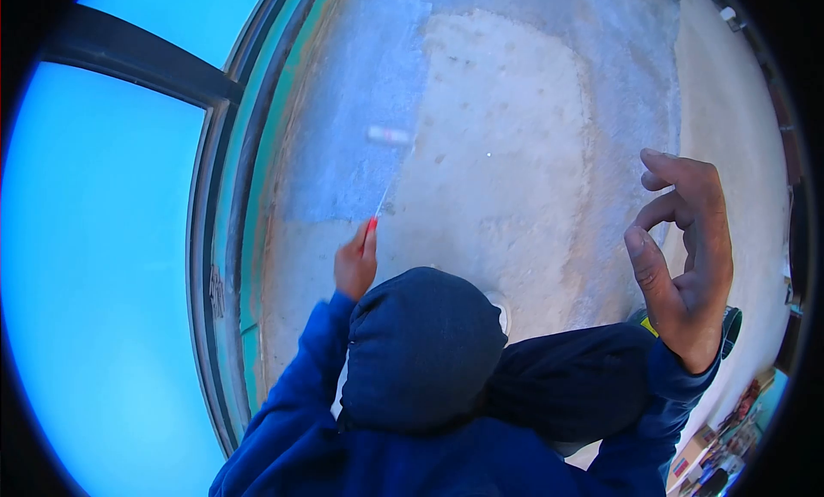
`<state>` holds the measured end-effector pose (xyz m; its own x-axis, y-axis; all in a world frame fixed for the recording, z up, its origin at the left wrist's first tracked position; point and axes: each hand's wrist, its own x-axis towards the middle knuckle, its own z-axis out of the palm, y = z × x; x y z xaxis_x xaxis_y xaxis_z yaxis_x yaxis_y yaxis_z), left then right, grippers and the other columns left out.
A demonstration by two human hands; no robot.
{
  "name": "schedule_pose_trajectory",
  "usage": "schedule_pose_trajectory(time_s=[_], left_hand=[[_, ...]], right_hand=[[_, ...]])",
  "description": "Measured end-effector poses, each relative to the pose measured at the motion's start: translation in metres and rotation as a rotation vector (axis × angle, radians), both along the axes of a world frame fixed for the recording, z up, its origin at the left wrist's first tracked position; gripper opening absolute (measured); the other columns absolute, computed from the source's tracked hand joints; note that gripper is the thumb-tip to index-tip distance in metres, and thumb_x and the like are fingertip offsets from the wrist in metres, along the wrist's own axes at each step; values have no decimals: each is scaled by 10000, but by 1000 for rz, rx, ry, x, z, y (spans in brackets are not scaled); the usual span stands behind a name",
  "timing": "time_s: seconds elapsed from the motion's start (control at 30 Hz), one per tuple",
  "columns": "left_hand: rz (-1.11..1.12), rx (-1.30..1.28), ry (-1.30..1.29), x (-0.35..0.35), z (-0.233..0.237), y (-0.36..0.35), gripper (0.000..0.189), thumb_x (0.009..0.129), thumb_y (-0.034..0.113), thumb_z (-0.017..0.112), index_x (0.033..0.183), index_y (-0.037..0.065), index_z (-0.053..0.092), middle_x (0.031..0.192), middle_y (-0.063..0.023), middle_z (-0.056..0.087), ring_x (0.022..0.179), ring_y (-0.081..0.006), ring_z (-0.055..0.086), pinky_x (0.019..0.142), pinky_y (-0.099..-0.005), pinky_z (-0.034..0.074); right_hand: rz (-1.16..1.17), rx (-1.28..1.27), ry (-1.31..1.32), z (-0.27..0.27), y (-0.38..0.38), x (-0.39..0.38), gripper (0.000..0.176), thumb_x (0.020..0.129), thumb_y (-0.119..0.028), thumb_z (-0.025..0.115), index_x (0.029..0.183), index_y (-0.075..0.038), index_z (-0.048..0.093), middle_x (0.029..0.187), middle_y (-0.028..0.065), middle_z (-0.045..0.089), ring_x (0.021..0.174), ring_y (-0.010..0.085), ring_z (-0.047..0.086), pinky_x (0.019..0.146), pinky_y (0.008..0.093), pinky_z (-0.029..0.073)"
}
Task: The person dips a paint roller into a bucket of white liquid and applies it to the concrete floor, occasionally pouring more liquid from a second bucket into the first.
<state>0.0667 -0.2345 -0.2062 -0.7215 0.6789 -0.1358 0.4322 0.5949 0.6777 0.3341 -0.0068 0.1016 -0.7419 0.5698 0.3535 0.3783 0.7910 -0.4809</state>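
1. The wall [515,154] fills the far middle of the view. It is rough, pale plaster, with a greyer, bluish patch [360,128] on its left part and along the top.
2. At the left a dark window frame [215,239] runs beside the wall, with a teal strip [262,196] between them. Beyond the frame is plain bright blue.
3. The left hand [355,263] is closed round the red handle [372,227] of the roller [389,136], low on the wall and left of centre.
4. The roller's head lies up and a little right of that hand, against the wall at the right edge of the patch. A thin rod [384,192] joins head and handle.
5. The right hand [682,257] is raised at the right, well apart from the roller. It is half open with its fingers curled and holds nothing.
6. A dark blue hood [421,351] and sleeves [300,385] sit near, at the bottom middle, and hide the wall's lower part.
7. The roller's head is blurred and its rod is faint.
8. Behind the right wrist a green and yellow round thing [731,325] is mostly hidden, and I cannot tell what it is.
9. At the bottom right, small coloured clutter [730,428] is cut off by the lens edge and too small to make out.
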Motion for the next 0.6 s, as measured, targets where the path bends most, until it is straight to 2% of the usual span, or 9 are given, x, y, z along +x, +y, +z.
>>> schedule_pose_trajectory(time_s=[0.03, 0.1, 0.13, 0.2, 0.33, 0.37, 0.43, 0.5, 0.6], left_hand=[[48, -58, -44, 11, 7, -32, 260, 942, 246, 552, 1157, 139, 650, 700, -246, 581, 582, -301, 643, 519, -399, 452], [111, -19, -239, 26, 14, -93, 290, 938, 230, 574, 1187, 95, 634, 785, -250, 634, 693, -204, 681, 596, -353, 494], [117, -20, -321, 32, 18, -123, 306, 937, 224, 578, 1198, 71, 623, 860, -244, 654, 780, -185, 677, 661, -329, 504], [156, -52, -416, 41, 38, -150, 327, 936, 213, 580, 1209, 36, 609, 992, -228, 673, 914, -182, 668, 772, -296, 509], [188, -46, -392, 42, 47, -162, 329, 934, 198, 577, 1212, 25, 605, 1078, -207, 665, 985, -218, 660, 839, -294, 500], [128, -73, -295, 36, 44, -153, 334, 936, 220, 574, 1212, 35, 607, 1030, -218, 673, 927, -221, 680, 793, -303, 514], [143, 77, -255, 26, 39, -108, 323, 940, 247, 565, 1193, 56, 623, 890, -242, 667, 778, -245, 697, 673, -334, 518], [117, -148, -77, 10, 28, -49, 295, 942, 258, 555, 1154, 74, 646, 752, -250, 620, 630, -284, 665, 561, -372, 478], [-4, 83, 13, -22, 14, 38, 277, 937, 269, 556, 1100, 76, 669, 684, -244, 591, 590, -342, 630, 517, -403, 444]], right_hand=[[6, -13, -2, -1, 0, -1, 446, 769, -119, 654, 1205, -112, 561, 1092, 141, 571, 717, 173, 614, 748, 330, 529], [26, -36, -6, -3, 3, -5, 443, 772, -129, 657, 1204, -110, 559, 1092, 141, 570, 720, 175, 613, 747, 328, 528], [44, -30, 2, -3, 4, -7, 436, 765, -103, 659, 1190, -95, 567, 1083, 145, 571, 705, 183, 608, 710, 315, 521], [76, -11, 24, -5, 5, -11, 422, 749, -51, 665, 1162, -64, 583, 1065, 155, 574, 674, 198, 599, 635, 287, 507], [55, -49, 50, 0, 3, -13, 429, 737, -22, 661, 1157, -49, 580, 1051, 155, 566, 673, 199, 590, 629, 298, 498], [56, -64, 61, -1, 2, -12, 431, 734, -15, 660, 1156, -44, 578, 1045, 155, 564, 676, 200, 589, 628, 298, 495], [52, -84, 67, -1, 2, -12, 436, 730, -3, 659, 1156, -39, 574, 1040, 155, 560, 682, 200, 586, 626, 295, 491], [37, -95, 55, 1, 3, -12, 441, 727, 6, 657, 1157, -38, 571, 1042, 156, 557, 686, 197, 584, 623, 289, 487], [37, -108, 54, 0, 4, -13, 449, 726, 14, 657, 1163, -34, 566, 1031, 167, 551, 690, 200, 578, 622, 287, 486]])
